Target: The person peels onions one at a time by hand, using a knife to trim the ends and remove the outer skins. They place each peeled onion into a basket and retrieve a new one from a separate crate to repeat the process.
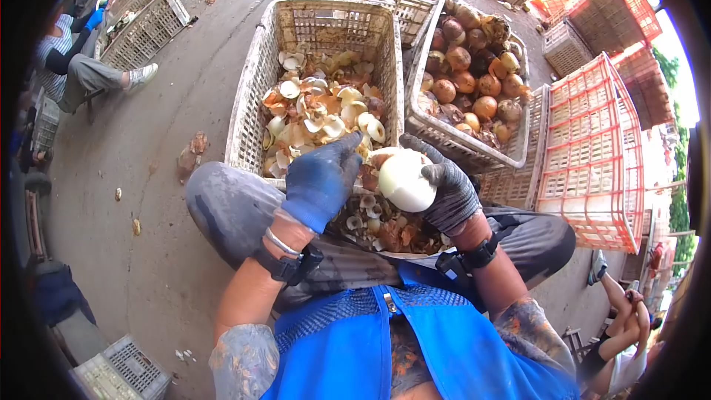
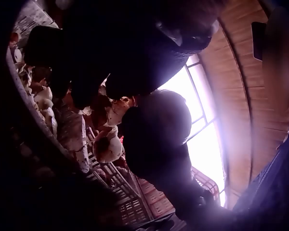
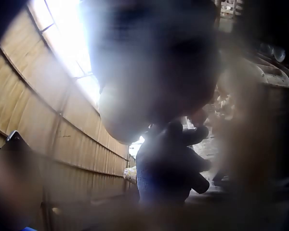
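A pale, mostly peeled onion (image 1: 406, 181) sits in my right hand (image 1: 450, 191), which wears a dark striped glove and grips it with the thumb across its side. Brown skin hangs at the onion's far left edge. Just left of it is my left hand (image 1: 320, 184) in a blue glove, bent fingers towards the onion and the index finger stretched forward. Whether this hand holds anything I cannot tell. In the dark left wrist view, loose skin (image 2: 116, 111) shows near the gloved fingers. The blue glove (image 3: 166, 168) appears below the onion in the right wrist view.
Ahead stands a crate (image 1: 243, 115) of onion skins and pale pieces. To its right, another crate (image 1: 468, 150) holds unpeeled onions. More skins (image 1: 385, 231) lie between my legs. Stacked red and white crates (image 1: 589, 155) rise at the right. Other people sit at both sides.
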Motion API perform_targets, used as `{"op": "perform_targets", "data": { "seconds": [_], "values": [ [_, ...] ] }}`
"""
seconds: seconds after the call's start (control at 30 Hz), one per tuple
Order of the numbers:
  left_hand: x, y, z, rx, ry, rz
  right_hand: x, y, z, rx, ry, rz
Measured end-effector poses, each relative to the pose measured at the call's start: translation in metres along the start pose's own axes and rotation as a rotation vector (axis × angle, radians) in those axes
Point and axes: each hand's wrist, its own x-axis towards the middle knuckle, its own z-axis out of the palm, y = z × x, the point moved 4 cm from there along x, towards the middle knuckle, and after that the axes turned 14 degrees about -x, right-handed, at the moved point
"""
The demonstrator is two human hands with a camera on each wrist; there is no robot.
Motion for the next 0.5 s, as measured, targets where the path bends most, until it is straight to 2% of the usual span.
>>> {"op": "perform_targets", "data": {
  "seconds": [0.07, 0.1, 0.17, 0.2, 0.23, 0.3, 0.33, 0.37, 0.4, 0.43, 0.5],
  "values": [
    [0.002, 0.007, -0.004, -0.148, 0.097, 0.075, -0.002, -0.006, 0.002, 0.113, 0.002, 0.043],
    [-0.001, 0.015, -0.004, -0.148, 0.091, 0.077, -0.001, -0.003, 0.0, 0.115, 0.006, 0.04],
    [-0.006, 0.036, 0.002, -0.261, 0.052, 0.228, 0.005, 0.01, -0.015, 0.015, 0.078, -0.029],
    [-0.007, 0.04, 0.007, -0.138, 0.097, 0.354, 0.011, 0.011, -0.022, -0.845, 0.158, -0.312],
    [-0.005, 0.038, 0.012, -0.134, 0.1, 0.354, 0.014, 0.015, -0.025, -0.844, 0.153, -0.314],
    [-0.003, 0.041, 0.013, 0.105, 0.246, 0.434, 0.013, 0.02, -0.029, -0.901, 0.167, -0.342],
    [-0.004, 0.044, 0.011, 0.165, 0.188, 0.382, 0.013, 0.023, -0.032, -0.9, 0.161, -0.337],
    [-0.004, 0.041, 0.012, 0.168, 0.194, 0.371, 0.015, 0.031, -0.036, -0.716, 0.127, -0.219],
    [-0.002, 0.034, 0.015, 0.024, 0.152, 0.317, 0.017, 0.038, -0.037, -0.529, 0.094, -0.101],
    [0.001, 0.028, 0.018, -0.119, 0.109, 0.268, 0.017, 0.029, -0.026, -0.527, 0.086, -0.1],
    [0.008, 0.016, 0.027, -0.219, 0.123, 0.201, 0.011, 0.009, 0.0, -0.04, -0.048, 0.022]
  ]
}}
